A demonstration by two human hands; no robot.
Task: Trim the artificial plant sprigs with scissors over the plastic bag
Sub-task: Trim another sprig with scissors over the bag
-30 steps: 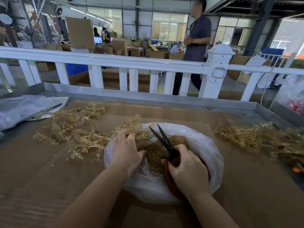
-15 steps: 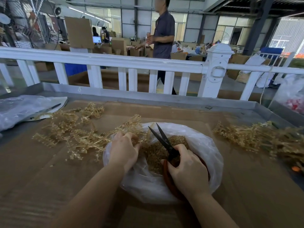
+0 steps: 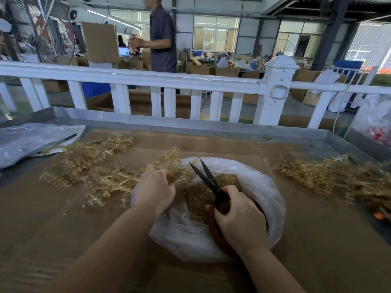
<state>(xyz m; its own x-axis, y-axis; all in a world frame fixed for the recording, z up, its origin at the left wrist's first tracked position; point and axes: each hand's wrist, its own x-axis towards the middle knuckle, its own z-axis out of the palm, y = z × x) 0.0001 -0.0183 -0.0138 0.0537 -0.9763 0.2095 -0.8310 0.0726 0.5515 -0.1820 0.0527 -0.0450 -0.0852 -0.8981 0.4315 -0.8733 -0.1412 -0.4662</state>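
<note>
Brown cardboard covered the work table across the bottom of the frame. At lower centre, a person's two bare forearms reached up from the bottom edge toward a white plastic bag lying open on the cardboard. The right hand, at centre right, had its fingers curled round the reddish handles of a pair of scissors; the black blades stood apart in a narrow V, pointing toward the top of the frame above the bag. Golden-brown trimmings lay heaped inside the bag, under the blades. The left hand, just left of the bag's rim, had its fingers curled, gripping a pale golden plant sprig whose tip rose beside the blades, apart from them. Left of that hand, a loose pile of sprigs spread over the cardboard. A second pile lay at the right edge, well apart from the bag. At the upper left of the table sat a clear plastic packet. Beyond the table's grey metal rim ran a white railing across the middle of the frame. Behind it, at the top centre, a person in a dark shirt stood among cardboard boxes.
</note>
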